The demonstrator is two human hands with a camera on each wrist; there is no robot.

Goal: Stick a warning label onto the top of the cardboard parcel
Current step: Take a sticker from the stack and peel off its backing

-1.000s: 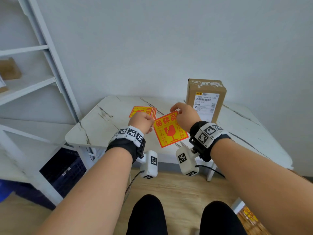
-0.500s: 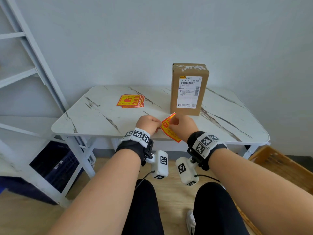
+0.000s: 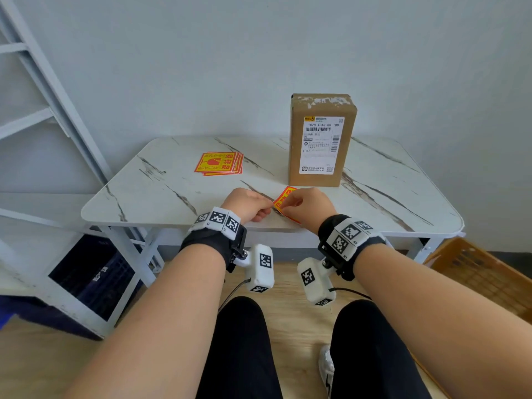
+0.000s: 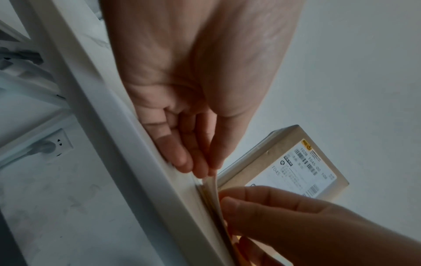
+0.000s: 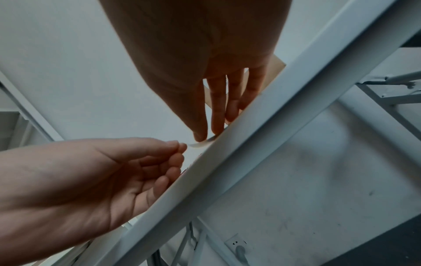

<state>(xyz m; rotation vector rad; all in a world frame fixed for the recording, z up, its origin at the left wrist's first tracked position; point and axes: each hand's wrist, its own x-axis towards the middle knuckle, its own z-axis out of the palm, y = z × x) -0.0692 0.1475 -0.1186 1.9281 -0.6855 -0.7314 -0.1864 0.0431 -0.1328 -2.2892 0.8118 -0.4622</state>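
The desk (image 3: 161, 194) edge lies under both hands. The cardboard parcel (image 3: 321, 139) stands just beyond the right hand (image 3: 306, 205), top bare. The warning label (image 3: 283, 198) is pinched between that hand and the left hand (image 3: 247, 204) (apparently peeling a corner): it could tear or curl onto itself. A second ago it was raised, facing the camera.

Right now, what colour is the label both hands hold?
Orange-red with a yellow border, label; clearest in the head view.
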